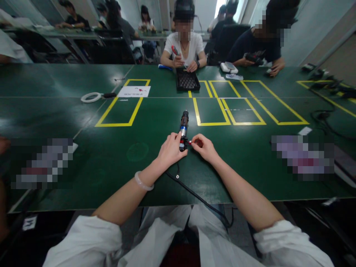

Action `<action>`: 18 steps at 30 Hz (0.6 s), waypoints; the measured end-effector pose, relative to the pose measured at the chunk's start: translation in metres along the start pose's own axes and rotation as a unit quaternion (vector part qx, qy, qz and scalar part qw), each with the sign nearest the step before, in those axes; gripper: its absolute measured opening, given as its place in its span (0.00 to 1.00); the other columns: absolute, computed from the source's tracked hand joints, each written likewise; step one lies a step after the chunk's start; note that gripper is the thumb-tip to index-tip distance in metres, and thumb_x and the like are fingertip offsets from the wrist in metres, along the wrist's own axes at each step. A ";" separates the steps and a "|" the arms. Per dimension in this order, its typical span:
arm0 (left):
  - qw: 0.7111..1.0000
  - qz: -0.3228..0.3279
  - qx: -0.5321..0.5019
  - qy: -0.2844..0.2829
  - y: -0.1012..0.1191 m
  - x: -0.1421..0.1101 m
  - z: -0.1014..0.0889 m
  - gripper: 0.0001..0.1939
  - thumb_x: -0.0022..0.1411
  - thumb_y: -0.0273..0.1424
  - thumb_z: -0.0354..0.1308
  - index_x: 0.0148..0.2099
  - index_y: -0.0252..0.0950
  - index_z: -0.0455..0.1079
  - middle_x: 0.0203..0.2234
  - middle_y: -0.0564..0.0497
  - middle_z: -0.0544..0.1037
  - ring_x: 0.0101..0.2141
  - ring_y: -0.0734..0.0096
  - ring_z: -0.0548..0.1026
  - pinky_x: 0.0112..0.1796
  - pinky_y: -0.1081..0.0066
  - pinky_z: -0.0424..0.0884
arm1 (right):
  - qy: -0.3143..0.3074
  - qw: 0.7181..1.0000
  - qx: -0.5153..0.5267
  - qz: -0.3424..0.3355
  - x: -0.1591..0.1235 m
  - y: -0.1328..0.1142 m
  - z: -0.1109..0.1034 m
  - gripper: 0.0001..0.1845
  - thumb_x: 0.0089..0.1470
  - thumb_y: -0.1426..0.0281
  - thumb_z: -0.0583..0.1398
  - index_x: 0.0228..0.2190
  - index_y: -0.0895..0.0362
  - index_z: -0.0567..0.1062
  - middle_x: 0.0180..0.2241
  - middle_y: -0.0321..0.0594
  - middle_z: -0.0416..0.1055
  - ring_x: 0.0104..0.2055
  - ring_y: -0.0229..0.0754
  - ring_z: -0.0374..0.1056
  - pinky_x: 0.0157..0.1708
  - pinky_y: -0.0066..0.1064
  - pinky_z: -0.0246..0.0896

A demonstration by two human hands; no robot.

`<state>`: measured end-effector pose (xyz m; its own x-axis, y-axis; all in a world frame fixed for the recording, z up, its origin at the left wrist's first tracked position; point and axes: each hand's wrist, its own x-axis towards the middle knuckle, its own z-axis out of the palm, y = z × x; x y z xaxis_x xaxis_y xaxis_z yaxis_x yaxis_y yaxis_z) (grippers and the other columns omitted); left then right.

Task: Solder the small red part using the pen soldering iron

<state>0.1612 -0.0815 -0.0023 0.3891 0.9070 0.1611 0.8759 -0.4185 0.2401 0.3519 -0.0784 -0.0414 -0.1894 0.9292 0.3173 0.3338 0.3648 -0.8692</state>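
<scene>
A black electric screwdriver [184, 124] with a blue band lies on the green table [139, 122], pointing away from me. My left hand [170, 150] is closed around its near end. My right hand [203, 147] pinches a small red and white part [190, 142] right beside the tool's near end. A black cable [194, 194] runs from the tool across the table and over the front edge toward my lap. I wear a pale bangle [143, 182] on the left wrist.
Yellow tape rectangles [122, 107] mark the table ahead. A black tray [188, 81], a white sheet [134, 91] and a white ring [91, 97] lie farther off. A person opposite holds a red-handled tool [175, 50]; another sits at the right [258, 48].
</scene>
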 end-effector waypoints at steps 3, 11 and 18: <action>1.000 0.009 -0.016 0.004 0.003 -0.002 0.003 0.35 0.58 0.41 0.60 0.64 0.37 0.58 0.49 0.40 0.67 0.48 0.52 0.69 0.44 0.61 0.71 | -0.011 0.999 -0.029 -0.021 0.000 0.002 0.001 0.02 0.55 0.70 0.59 0.32 0.55 0.70 0.31 0.35 0.65 0.28 0.36 0.60 0.31 0.30 0.58; 1.000 0.005 -0.023 -0.001 0.006 -0.005 0.003 0.36 0.59 0.40 0.59 0.66 0.35 0.56 0.51 0.39 0.67 0.49 0.50 0.68 0.44 0.59 0.71 | -0.024 0.998 -0.054 -0.037 0.000 0.000 0.001 0.03 0.56 0.70 0.61 0.33 0.55 0.75 0.35 0.39 0.66 0.32 0.38 0.64 0.35 0.31 0.61; 1.000 -0.005 -0.014 0.009 0.009 -0.006 0.004 0.38 0.59 0.40 0.59 0.68 0.37 0.54 0.53 0.39 0.65 0.50 0.50 0.67 0.43 0.60 0.72 | -0.001 0.997 -0.071 -0.027 -0.001 -0.001 0.001 0.07 0.57 0.68 0.60 0.32 0.55 0.78 0.32 0.40 0.74 0.33 0.41 0.68 0.35 0.33 0.61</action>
<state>0.1679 -0.0910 -0.0050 0.3759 0.9099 0.1751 0.8711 -0.4115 0.2681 0.3511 -0.0801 -0.0409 -0.2128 0.9081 0.3606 0.4497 0.4187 -0.7890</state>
